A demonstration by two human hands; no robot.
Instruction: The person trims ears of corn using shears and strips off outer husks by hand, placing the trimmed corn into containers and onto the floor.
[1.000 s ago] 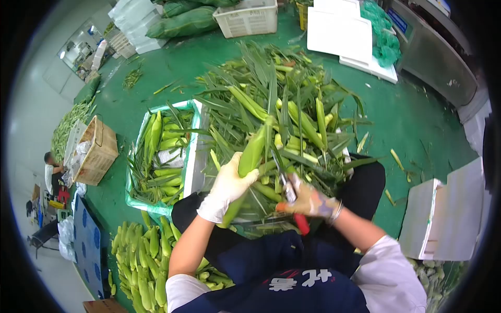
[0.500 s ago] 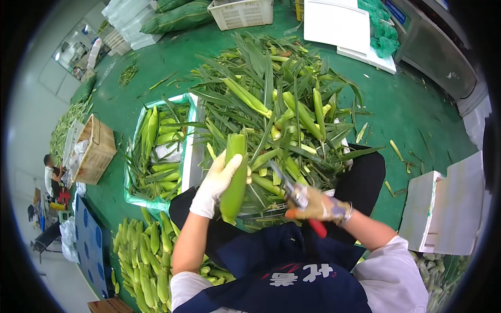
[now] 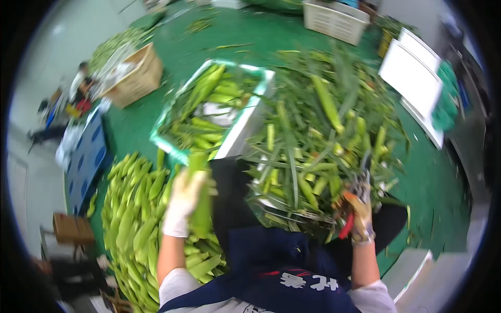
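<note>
My left hand (image 3: 182, 203), in a white glove, is wrapped round a green corn cob in its husk (image 3: 201, 215). The cob stands upright beside my knee, above a pile of husked-in corn cobs (image 3: 130, 224). In my right hand (image 3: 362, 223), gloved as well, is a pair of pruning shears (image 3: 360, 185) with red-orange handles. Their blades point away from me over a heap of corn leaves and cut stalks (image 3: 292, 151). Motion blurs both hands, and whether the blades are apart cannot be made out.
A foam box lined with green plastic (image 3: 241, 136) holds several cobs and a clear bag. Around lie a beige crate (image 3: 136, 83), a white crate (image 3: 334, 23), white foam lids (image 3: 409, 70), a blue pallet (image 3: 86, 161) and a cardboard box (image 3: 73, 229). Another person (image 3: 81, 86) sits at far left.
My view has swung left. My left hand has carried the corn cob leftward to the corn pile, while the right hand with the shears has moved away from it, to the right.
</note>
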